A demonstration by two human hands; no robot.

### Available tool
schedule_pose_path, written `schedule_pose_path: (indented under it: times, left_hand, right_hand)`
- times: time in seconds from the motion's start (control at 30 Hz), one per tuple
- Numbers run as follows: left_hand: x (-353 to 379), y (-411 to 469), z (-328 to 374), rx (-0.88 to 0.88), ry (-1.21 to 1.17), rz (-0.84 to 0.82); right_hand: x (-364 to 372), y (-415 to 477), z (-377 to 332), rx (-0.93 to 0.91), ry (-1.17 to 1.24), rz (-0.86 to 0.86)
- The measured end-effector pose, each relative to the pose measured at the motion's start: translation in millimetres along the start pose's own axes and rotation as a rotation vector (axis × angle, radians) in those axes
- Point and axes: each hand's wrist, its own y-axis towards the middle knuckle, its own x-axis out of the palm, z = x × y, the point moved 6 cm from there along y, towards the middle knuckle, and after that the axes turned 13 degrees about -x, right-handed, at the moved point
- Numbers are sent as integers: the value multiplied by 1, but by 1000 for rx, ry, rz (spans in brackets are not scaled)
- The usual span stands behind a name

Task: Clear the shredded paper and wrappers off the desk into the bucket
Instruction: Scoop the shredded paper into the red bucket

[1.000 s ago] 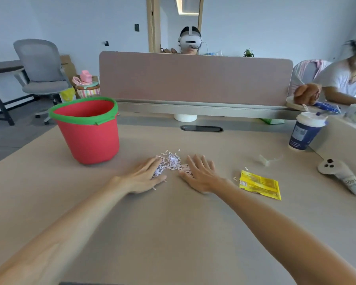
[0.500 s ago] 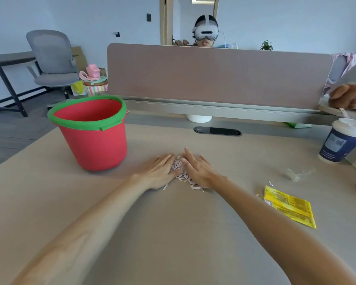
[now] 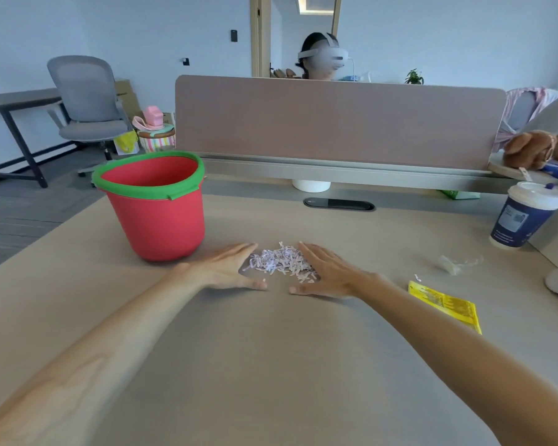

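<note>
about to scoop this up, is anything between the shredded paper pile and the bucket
Nothing visible. The shredded paper lies between the left hand and right hand; only bare desk separates it from the red bucket.

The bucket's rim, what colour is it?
Green, around a red bucket; the rim shows clearly in the head view.

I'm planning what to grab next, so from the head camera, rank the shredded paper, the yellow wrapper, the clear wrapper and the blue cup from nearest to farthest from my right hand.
1. Shredded paper: touching the right hand, on its left side.
2. Yellow wrapper: to its right, toward the near edge.
3. Clear wrapper: farther right.
4. Blue cup: far right, toward the back.
</note>
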Motion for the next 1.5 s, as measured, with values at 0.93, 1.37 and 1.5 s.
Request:
schedule_pose_path:
  times: [0.93,1.37,1.5]
  left_hand:
    - [-32,5,37,78,105,346]
    - [-129,-37,38,57,-9,617]
    - [-185,-55,19,18,-18,741]
  right_hand:
    - [-41,32,-6,-90,6,401]
    - [-140,50,-44,-143,77,606]
    - [-184,87,-74,-215,102,633]
